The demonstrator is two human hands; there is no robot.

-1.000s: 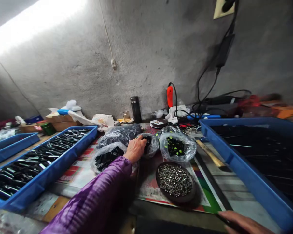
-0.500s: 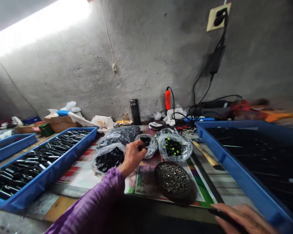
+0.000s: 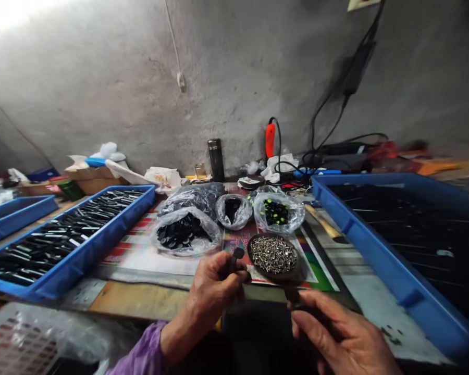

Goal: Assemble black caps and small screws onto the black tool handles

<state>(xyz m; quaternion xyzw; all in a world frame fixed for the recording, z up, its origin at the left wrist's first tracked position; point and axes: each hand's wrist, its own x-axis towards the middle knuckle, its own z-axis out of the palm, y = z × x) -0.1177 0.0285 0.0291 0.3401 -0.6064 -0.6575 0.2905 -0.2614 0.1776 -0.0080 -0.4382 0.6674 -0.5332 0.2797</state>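
A small black part [image 3: 237, 253] is pinched upright in the left hand [image 3: 214, 297], right by the dish of screws [image 3: 275, 277]; the right hand [image 3: 336, 333] is curled round what looks like a dark handle [image 3: 293, 297].

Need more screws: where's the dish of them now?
Head view: the dark round dish of screws sits between the left hand and right hand, just below the clear bag of green-dotted black parts.
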